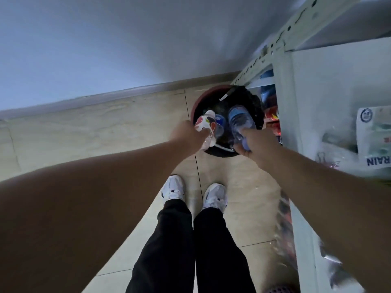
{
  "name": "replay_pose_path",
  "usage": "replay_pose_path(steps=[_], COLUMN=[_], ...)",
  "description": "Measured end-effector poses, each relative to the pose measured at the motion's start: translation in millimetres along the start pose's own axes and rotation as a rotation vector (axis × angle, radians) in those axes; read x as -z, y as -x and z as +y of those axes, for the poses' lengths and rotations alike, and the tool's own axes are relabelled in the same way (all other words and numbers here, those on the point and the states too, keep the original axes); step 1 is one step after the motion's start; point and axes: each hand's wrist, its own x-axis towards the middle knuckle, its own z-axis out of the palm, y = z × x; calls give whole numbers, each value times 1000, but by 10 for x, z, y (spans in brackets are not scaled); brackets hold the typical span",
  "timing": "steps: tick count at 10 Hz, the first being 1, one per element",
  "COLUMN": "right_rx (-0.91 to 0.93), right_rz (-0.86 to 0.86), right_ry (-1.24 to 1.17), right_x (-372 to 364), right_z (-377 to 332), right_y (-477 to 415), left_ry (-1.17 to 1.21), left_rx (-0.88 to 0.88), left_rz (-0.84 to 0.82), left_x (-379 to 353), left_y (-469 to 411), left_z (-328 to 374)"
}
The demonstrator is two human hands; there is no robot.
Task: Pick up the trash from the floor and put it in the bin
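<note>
Head view shows us holding both bottles over the bin (197, 102), just above centre frame. Our left hand (186, 135) is clenched around a white bottle (204, 129) with a red-patterned label; our right hand (255, 142) grips a clear blue-labelled bottle (240, 121) by its lower end. To finish well, we should loosen our fingers only while the bottles hang inside the rim (the bin looks nearly full already). Pale floor tiles (105, 121) meet a plain wall (105, 39); a white shelf unit (296, 102) crowds the frame's right side.

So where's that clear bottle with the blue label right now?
The blue-label bottle is in the right hand, held over the right side of the bin, beside the white shelf.
</note>
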Motion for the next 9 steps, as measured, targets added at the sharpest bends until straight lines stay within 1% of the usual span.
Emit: replay_pose_path(steps=[2,3,4,5,6,7,8,9], right_rx=[199,222,233,214,224,330,410,493], right_rz=[-23,6,5,-26,56,105,126,130], right_ry=[308,359,415,536,559,681,688,752], right_x=[97,66,16,-39,21,106,160,225], right_z=[-157,-120,-54,-57,-108,-124,-164,-128], right_y=[-304,-440,-553,-591,-562,-465,-236,142], left_ry=[-55,-42,-156,-205,-272,-294,-375,-483], left_rx=[-7,-47,-80,-87,-96,-114,-146,-216], left_rz=[103,123,106,94,100,49,21,17], left_x=[-134,-143,-144,-181,-179,-98,122,335], left_y=[-306,-393,-515,-593,-545,-403,-207,87], left_z=[74,77,104,151,201,220,259,200])
